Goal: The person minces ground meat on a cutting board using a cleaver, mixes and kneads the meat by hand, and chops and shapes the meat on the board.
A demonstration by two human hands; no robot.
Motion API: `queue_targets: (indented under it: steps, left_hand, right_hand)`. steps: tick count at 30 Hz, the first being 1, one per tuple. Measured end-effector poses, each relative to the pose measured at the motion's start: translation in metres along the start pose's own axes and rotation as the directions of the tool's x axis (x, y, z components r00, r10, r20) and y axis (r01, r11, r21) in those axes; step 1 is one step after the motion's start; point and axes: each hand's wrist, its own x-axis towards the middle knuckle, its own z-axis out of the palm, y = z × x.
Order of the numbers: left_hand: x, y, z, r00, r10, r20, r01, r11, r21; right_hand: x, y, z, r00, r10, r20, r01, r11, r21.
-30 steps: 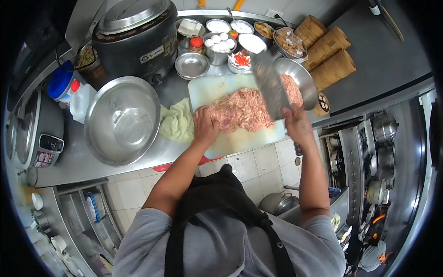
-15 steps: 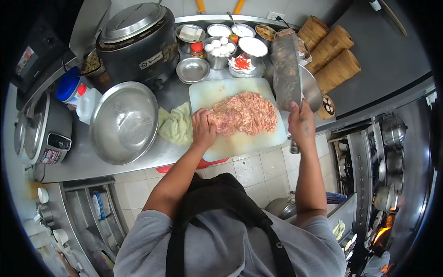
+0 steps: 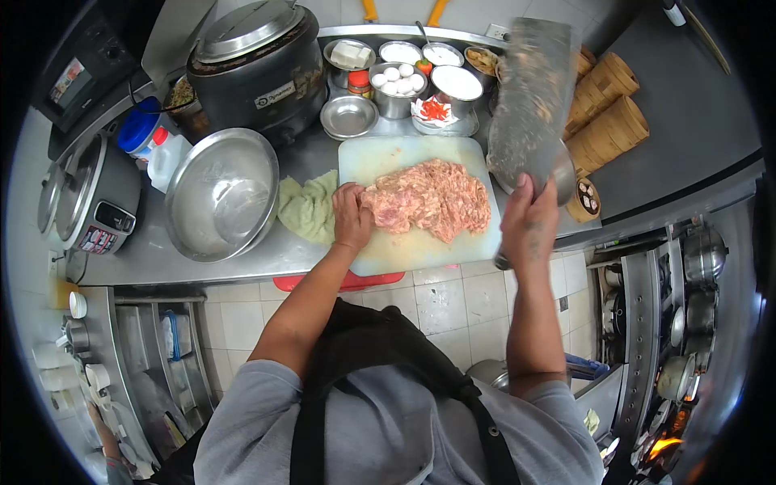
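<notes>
A pile of minced meat lies on the pale cutting board. My left hand rests at the left end of the meat, fingers bent against it; whether it pinches any is hidden. In my right hand is the handle of a broad cleaver, its blade raised beyond the board's right side and smeared with bits of meat. Behind the blade, a metal bowl is partly hidden. A green cloth lies left of the board.
To the left are a large steel bowl, a black soup pot and a rice cooker. Eggs and small bowls line the back. Bamboo steamers stand at right. A person's arm shows at lower left.
The cleaver has swung up from over the meat's right end and bowl, its blade now higher and turned broadside. My left hand stays by the meat. The view has shifted slightly.
</notes>
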Motion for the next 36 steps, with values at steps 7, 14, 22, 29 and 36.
queue_targets:
  steps: [7,14,22,29,36]
  left_hand:
    - [0.008,-0.006,0.001,1.0,0.005,0.0,-0.005,0.998,-0.064]
    - [-0.003,-0.005,-0.008,0.998,0.013,0.066,-0.007,0.995,-0.101]
    - [-0.003,-0.007,-0.007,0.995,0.022,0.097,-0.014,0.996,-0.083]
    - [-0.006,-0.006,-0.01,0.996,0.011,0.086,-0.002,0.994,-0.108]
    - [-0.007,-0.01,-0.006,0.996,0.031,0.085,-0.024,0.997,-0.076]
  right_hand:
    - [-0.034,0.116,0.085,0.828,0.181,0.531,0.126,0.863,-0.49]
    - [-0.003,-0.015,0.017,0.983,0.174,-0.052,-0.17,0.983,0.069]
    - [-0.032,0.103,0.072,0.915,0.081,0.395,0.09,0.914,-0.396]
    - [-0.007,-0.009,0.038,0.957,-0.052,-0.284,0.041,0.998,-0.047]
    - [-0.039,0.074,0.084,0.859,0.254,0.445,0.037,0.835,-0.549]
